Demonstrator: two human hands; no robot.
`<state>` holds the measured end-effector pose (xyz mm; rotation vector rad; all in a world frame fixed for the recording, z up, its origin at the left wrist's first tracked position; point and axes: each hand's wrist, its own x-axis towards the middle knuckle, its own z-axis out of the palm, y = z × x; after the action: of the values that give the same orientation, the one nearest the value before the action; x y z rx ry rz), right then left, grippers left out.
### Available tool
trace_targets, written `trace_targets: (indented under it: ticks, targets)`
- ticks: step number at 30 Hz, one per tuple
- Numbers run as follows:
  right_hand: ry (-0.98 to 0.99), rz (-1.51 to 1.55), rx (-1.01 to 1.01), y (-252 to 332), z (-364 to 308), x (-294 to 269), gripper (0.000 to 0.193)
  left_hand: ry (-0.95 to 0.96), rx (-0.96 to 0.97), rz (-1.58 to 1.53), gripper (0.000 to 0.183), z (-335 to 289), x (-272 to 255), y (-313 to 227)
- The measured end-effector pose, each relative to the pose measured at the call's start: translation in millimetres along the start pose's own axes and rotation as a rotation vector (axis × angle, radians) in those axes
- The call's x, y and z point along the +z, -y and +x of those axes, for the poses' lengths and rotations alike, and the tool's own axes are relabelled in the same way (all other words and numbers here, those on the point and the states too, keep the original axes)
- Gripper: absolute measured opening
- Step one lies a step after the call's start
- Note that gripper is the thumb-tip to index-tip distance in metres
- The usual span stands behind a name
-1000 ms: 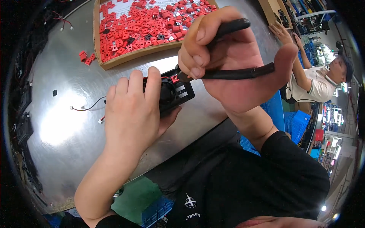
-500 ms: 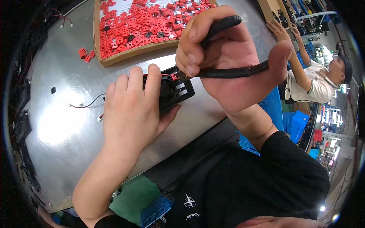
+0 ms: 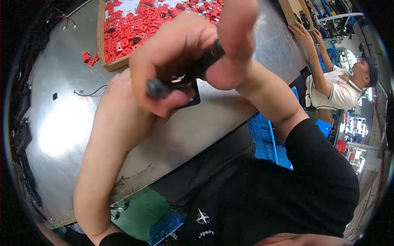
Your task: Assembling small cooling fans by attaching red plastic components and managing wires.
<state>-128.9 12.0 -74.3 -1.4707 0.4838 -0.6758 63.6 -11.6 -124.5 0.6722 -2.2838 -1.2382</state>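
My right hand (image 3: pixel 180 49) is close to the camera, curled around black-handled pliers (image 3: pixel 156 87). One handle tip points up toward the camera, and the other handle lies by the thumb. The jaws are hidden behind the fingers. Below it on the metal table, my left hand (image 3: pixel 119 100) grips a black plastic housing (image 3: pixel 194 97), of which only a right-hand corner shows. The left fingertips and most of the housing are covered by my right hand. A thin cable (image 3: pixel 96 92) with a small plug runs out to the left.
A shallow cardboard tray (image 3: pixel 101 37) full of small red parts (image 3: pixel 135 30) stands at the back, some loose red parts (image 3: pixel 88 58) beside it. A small black piece (image 3: pixel 55 96) lies at left. A co-worker (image 3: pixel 338 84) reaches toward a box on the right. Blue crates (image 3: pixel 262 135) sit below the table edge.
My right hand has swung left and turned, now covering the housing. The pliers, which were at a red piece beside the housing's fan, have rotated with it. The view has shifted slightly.
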Motion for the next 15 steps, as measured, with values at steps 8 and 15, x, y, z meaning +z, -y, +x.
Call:
trace_targets:
  ticks: [8, 15]
  targets:
    - [0.184, 0.123, 0.002, -9, 7, -9, 0.109, -0.012, -0.112, -0.159, 0.052, -3, -3, -11]
    - [0.308, 0.22, 0.0, -12, -1, -22, 0.119, 0.023, -0.181, -0.229, 0.046, 7, 9, -22]
